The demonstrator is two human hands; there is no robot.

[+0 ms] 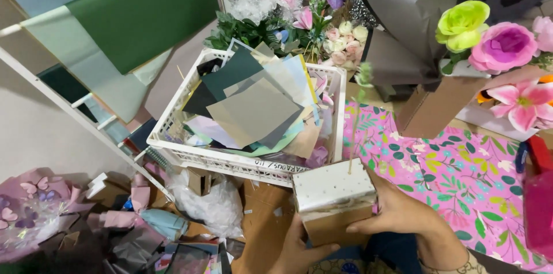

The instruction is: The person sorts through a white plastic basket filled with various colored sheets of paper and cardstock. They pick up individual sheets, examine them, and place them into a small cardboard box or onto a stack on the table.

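Grip: both closed on box (333, 205) | left hand (299, 251) underneath | right hand (397, 213) at side

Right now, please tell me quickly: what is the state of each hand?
Left hand: closed on the lower side of the small box.
Right hand: fingers closed on the same box.

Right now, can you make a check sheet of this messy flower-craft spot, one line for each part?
Surface: table covered in pink floral paper.
Job's things: small box, silver-wrapped top, thin stick standing in it.
Clutter: white basket heaped with paper sheets; scraps and cardboard on the floor.
Grippers: left hand under the box, right hand at its side.
Cables: nothing seen.
Surroundings: artificial flowers, green paper roll, white rack.
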